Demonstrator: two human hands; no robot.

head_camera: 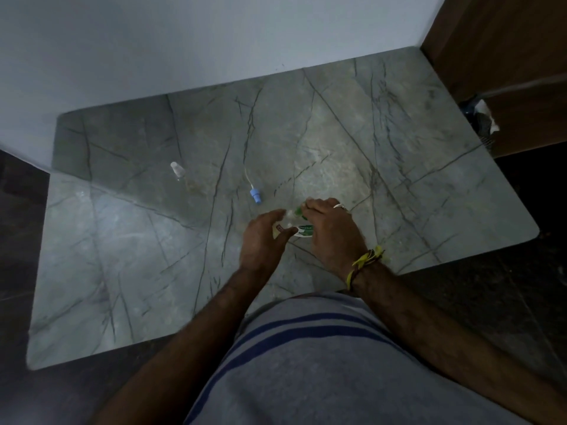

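- The small clear bottle with a green and white label is the reference for everything here. It is held upright or nearly so just above the desk, close to the near edge and right in front of the person.
- The left hand grips the bottle's left side: thumb across the label, fingers curled round the far side.
- The right hand comes over the top of the bottle, its fingers curled down on the neck. What they pinch there is blurred and cannot be made out.
- A blue pump head with its white dip tube lies on the desk, near the bottle on its far left.
- A clear cap lies well apart from the bottle, further out the same way.
- A yellow thread band sits on the right wrist, on the near side of the bottle.
- Judged step: the bottle seems to be open, with the left hand steadying it while the right works at the mouth.
- The next move probably calls for the left hand to keep the bottle upright while the right lets go, reaches left for the pump head, feeds the tube straight into the neck and screws it down.
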